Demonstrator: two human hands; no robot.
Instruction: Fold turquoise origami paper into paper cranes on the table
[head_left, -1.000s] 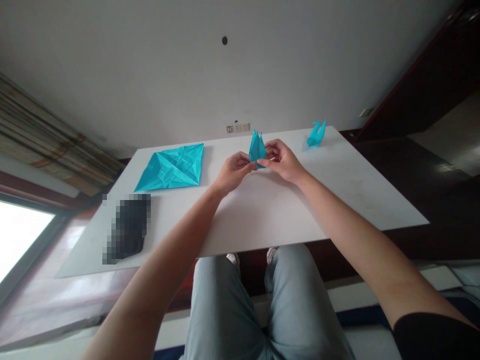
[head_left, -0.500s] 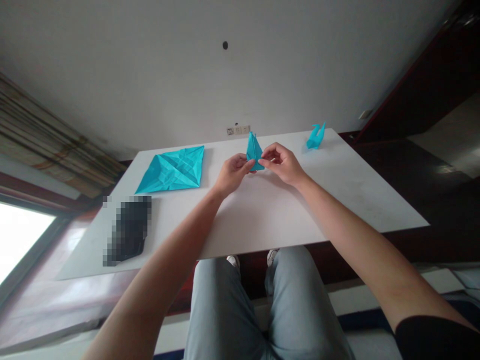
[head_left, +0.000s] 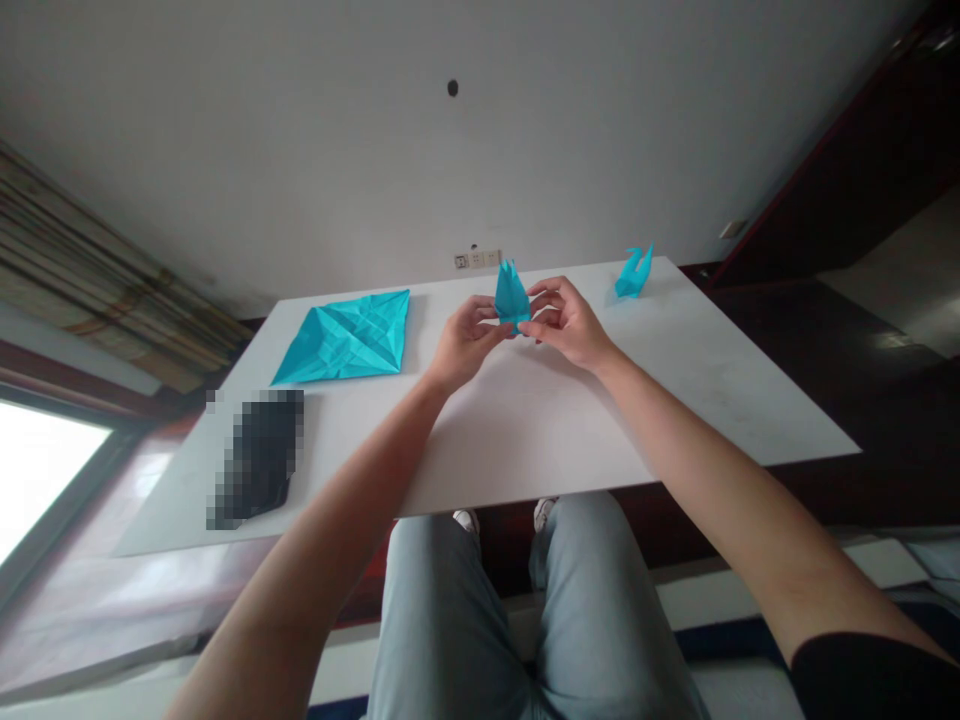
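A small folded piece of turquoise paper [head_left: 511, 297] stands upright between my two hands, above the far middle of the white table [head_left: 525, 420]. Two points show at its top. My left hand [head_left: 466, 343] pinches its lower left side. My right hand [head_left: 564, 322] pinches its lower right side, fingers curled round the paper's edge.
A larger creased turquoise sheet [head_left: 346, 337] lies flat at the far left of the table. A finished turquoise paper figure [head_left: 632, 273] stands at the far right corner. A dark blurred object [head_left: 256, 458] lies near the table's left front edge. My knees [head_left: 495, 600] are under the table.
The folded paper has turned between my fingers: half a second ago it showed one point, now two points show at its top. Both hands stayed in place.
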